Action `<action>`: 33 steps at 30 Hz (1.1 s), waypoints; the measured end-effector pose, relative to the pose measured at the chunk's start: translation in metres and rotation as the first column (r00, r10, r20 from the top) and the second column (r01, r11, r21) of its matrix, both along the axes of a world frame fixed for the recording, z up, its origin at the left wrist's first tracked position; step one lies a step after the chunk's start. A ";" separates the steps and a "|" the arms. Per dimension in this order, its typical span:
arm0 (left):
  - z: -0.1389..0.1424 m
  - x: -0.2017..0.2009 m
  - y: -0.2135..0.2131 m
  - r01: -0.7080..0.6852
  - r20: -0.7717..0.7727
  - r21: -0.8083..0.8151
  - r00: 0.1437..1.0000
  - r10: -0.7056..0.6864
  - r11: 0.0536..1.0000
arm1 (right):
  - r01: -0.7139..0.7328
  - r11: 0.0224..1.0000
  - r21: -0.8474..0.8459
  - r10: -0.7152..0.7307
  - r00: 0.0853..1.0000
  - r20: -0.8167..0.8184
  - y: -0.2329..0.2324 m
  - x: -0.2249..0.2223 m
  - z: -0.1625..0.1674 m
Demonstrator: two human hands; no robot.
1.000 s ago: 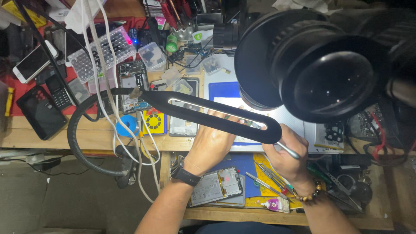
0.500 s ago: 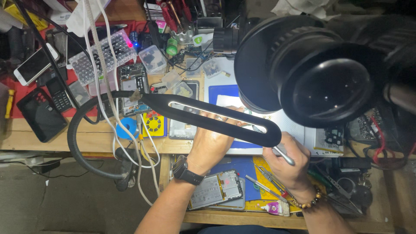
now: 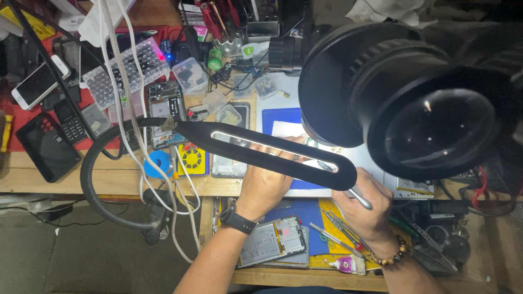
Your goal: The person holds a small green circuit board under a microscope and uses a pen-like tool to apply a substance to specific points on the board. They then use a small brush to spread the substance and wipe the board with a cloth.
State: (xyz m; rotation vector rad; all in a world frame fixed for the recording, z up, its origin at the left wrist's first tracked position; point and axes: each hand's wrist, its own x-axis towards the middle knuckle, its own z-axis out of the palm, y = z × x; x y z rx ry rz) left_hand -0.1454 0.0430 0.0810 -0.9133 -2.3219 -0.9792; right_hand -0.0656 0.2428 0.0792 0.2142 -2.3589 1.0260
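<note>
Workbench, viewed from above, listed left to right.

- Black handset (image 3: 46, 147) and white smartphone (image 3: 39, 83): laid on a red mat at the far left.
- Black gooseneck hose (image 3: 95, 188): looped over the bench edge, carrying the slim black lamp bar (image 3: 272, 152) across the centre.
- Left hand (image 3: 267, 182): wrist banded by a black watch (image 3: 237, 220); fingers are tucked under the lamp bar, so the grip cannot be told.
- Opened phone chassis (image 3: 272, 239): laid in the drawer below, just beside the left forearm.
- Right hand (image 3: 362, 209): closed around a metal tool (image 3: 357, 196), whose tip is hidden by the lamp bar; a beaded bracelet (image 3: 389, 256) is worn.
- Large black microscope lens (image 3: 425, 103): hung over the right side.
</note>
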 end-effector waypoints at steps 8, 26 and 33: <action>0.001 0.001 0.000 -0.007 -0.007 0.016 1.000 0.007 1.000 | -0.016 1.000 -0.003 0.016 1.000 0.007 -0.001 0.000 0.003; -0.002 0.002 0.002 -0.020 0.004 -0.001 1.000 0.020 1.000 | -0.004 1.000 0.027 0.004 1.000 0.001 0.000 0.000 0.004; -0.003 0.003 0.002 -0.026 0.005 0.003 1.000 0.026 1.000 | -0.014 1.000 -0.009 0.014 1.000 -0.001 0.001 0.001 0.002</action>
